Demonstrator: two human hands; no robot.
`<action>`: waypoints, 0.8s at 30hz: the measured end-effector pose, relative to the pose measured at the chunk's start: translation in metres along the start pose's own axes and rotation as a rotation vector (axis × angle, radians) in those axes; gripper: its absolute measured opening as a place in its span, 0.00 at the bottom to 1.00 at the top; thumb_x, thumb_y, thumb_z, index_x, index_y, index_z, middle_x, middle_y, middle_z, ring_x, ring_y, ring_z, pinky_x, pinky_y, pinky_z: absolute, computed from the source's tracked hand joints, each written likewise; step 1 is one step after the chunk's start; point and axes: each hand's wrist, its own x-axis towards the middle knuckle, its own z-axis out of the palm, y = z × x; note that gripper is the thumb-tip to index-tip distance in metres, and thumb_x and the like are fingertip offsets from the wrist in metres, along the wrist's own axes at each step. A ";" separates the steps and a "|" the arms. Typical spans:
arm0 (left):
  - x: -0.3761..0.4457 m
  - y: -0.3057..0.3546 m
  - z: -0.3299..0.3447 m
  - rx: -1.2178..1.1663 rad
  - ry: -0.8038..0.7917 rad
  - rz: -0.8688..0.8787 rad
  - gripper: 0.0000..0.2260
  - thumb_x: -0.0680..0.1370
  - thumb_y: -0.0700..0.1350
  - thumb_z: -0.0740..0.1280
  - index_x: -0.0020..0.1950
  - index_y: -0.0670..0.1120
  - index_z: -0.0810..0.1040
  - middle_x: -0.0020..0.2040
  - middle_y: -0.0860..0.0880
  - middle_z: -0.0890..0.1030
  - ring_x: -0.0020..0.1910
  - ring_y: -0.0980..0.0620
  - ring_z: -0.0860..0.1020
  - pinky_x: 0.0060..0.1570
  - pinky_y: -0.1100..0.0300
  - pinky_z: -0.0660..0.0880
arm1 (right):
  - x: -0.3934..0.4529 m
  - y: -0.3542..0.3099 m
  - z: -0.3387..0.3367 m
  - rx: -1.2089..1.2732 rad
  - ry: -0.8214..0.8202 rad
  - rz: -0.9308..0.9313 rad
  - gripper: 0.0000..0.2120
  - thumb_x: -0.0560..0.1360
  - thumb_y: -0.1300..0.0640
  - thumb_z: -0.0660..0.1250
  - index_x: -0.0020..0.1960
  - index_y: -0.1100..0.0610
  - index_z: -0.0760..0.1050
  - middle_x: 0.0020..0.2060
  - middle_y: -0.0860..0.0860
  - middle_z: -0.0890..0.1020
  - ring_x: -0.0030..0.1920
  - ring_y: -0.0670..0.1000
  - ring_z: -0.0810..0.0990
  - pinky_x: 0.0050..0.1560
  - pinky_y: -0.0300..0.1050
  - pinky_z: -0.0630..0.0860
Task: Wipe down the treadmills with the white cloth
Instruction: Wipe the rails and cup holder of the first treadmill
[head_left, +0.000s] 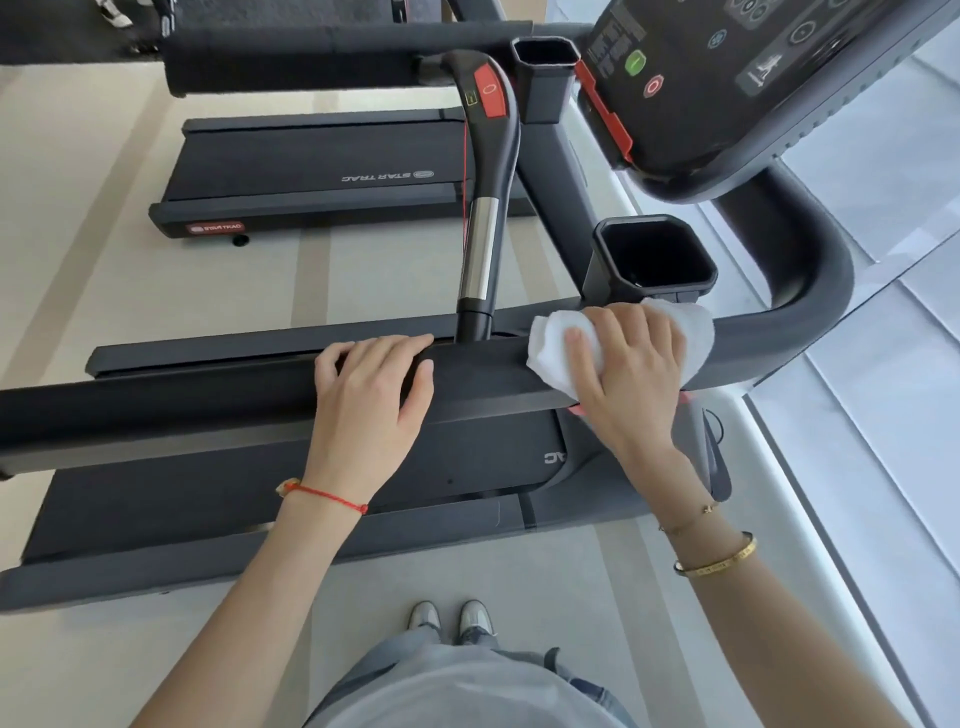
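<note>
I stand beside a dark grey treadmill whose side handrail runs across the view in front of me. My right hand presses a bunched white cloth onto the rail, just below a black cup holder. My left hand rests on the same rail to the left, fingers curled over its top, with no cloth in it. The treadmill's belt deck lies below the rail. Its console with green and red buttons is at the upper right.
A centre grip with a chrome section and red stop button rises from the rail. A second treadmill stands beyond on the beige floor. A second cup holder is near the console. White window ledge runs on the right. My shoes are below.
</note>
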 end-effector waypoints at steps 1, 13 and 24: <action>0.000 0.000 0.000 0.000 -0.001 0.002 0.16 0.83 0.50 0.57 0.64 0.48 0.79 0.58 0.52 0.82 0.58 0.52 0.78 0.67 0.50 0.64 | -0.002 -0.008 0.003 0.004 -0.011 -0.037 0.15 0.80 0.49 0.57 0.56 0.56 0.78 0.51 0.52 0.79 0.54 0.57 0.74 0.60 0.50 0.65; -0.013 -0.044 -0.025 0.036 0.041 -0.074 0.16 0.82 0.50 0.57 0.62 0.47 0.79 0.56 0.52 0.83 0.58 0.51 0.79 0.67 0.47 0.65 | -0.003 -0.107 0.039 0.019 -0.040 -0.322 0.17 0.82 0.47 0.56 0.51 0.57 0.79 0.41 0.52 0.79 0.42 0.56 0.76 0.47 0.52 0.71; -0.043 -0.151 -0.076 0.047 0.106 -0.159 0.13 0.82 0.47 0.58 0.60 0.47 0.80 0.55 0.52 0.83 0.56 0.50 0.80 0.71 0.46 0.62 | -0.001 -0.236 0.078 0.045 -0.090 -0.370 0.21 0.81 0.45 0.52 0.35 0.55 0.70 0.25 0.49 0.69 0.27 0.53 0.66 0.30 0.47 0.61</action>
